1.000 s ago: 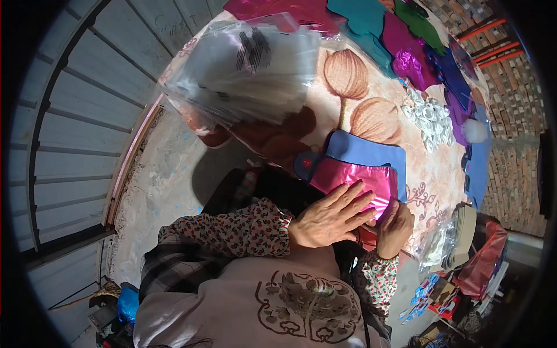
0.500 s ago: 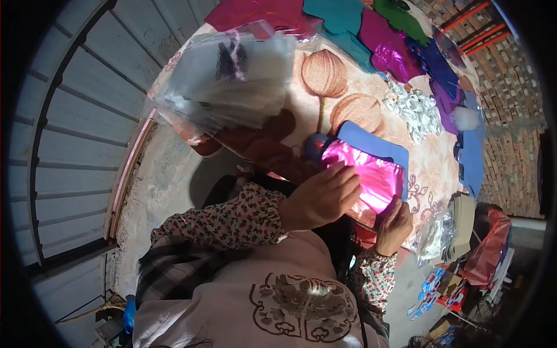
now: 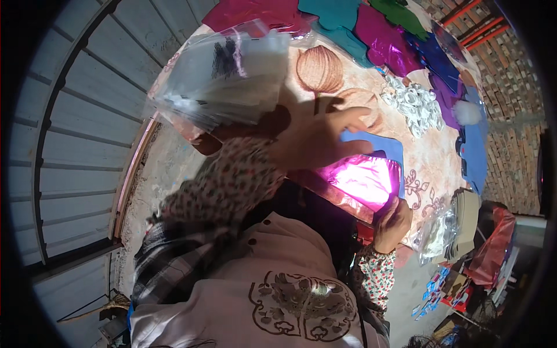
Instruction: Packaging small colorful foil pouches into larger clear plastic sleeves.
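Note:
A shiny pink piece of fabric [image 3: 360, 178] with a gathered edge lies near the table's front edge, glaring in the sunlight. Behind it, a blue flat sheet [image 3: 390, 146] with rounded corners sticks out. My left hand [image 3: 316, 142] is raised over their left part, slightly blurred, with thumb and fingers apart and nothing seen between them. It hides the left end of the blue sheet. At the pink fabric's lower right corner, my right hand [image 3: 393, 226] pinches the edge between thumb and fingers.
A stack of clear plastic bags [image 3: 232, 75] lies at the table's left. A pile of white rings [image 3: 413, 107] sits to the right, beyond the fabric. Coloured sheets, including a teal one [image 3: 336, 26], line the far edge. Grey-beige pieces [image 3: 462, 223] stand at the right edge.
My left hand has left the pink fabric, moved up and away over the blue sheet, and spread its fingers. The right hand keeps its hold at the corner.

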Available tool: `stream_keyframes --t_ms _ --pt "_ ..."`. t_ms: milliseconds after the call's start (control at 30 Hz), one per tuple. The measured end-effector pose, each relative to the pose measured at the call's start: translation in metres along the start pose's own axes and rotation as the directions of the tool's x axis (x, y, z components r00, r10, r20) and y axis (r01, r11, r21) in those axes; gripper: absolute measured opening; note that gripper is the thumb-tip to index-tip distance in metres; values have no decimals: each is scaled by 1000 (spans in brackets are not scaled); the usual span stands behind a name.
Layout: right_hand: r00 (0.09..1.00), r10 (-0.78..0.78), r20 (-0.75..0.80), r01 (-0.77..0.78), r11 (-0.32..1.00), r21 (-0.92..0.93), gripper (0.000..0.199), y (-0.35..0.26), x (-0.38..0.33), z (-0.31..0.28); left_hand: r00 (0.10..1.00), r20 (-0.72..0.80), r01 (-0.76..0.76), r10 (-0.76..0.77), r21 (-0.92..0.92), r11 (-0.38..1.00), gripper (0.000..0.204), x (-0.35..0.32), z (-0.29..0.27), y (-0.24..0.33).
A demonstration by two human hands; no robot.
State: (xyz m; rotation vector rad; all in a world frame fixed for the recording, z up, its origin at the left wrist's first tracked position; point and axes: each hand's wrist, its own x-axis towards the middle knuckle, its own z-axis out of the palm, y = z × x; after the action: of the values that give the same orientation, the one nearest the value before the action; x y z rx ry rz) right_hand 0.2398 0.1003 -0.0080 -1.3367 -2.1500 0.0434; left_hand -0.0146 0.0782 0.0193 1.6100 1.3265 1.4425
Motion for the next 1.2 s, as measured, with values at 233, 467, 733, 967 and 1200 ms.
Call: stream_keyframes --t_ms 233,467,733,967,1200 --pt "999 -34 -16 34 999 6 27 1 0 3 602 698 403 -388 154 902 47 66 10 -8" --pt "999 -48 14 49 998 -51 25 5 3 5 675 636 290 -375 238 927 43 14 -23 -17" --pt "999 -21 44 24 998 -52 26 2 4 6 926 214 301 -312 85 950 32 -32 -32 -10" --pt "997 -63 45 65 997 -41 25 3 3 6 999 32 3 -13 294 956 25 -46 -21 -15" --pt "998 -47 44 49 998 -41 24 2 3 4 994 -14 -94 112 446 890 19 -56 -13 -12"
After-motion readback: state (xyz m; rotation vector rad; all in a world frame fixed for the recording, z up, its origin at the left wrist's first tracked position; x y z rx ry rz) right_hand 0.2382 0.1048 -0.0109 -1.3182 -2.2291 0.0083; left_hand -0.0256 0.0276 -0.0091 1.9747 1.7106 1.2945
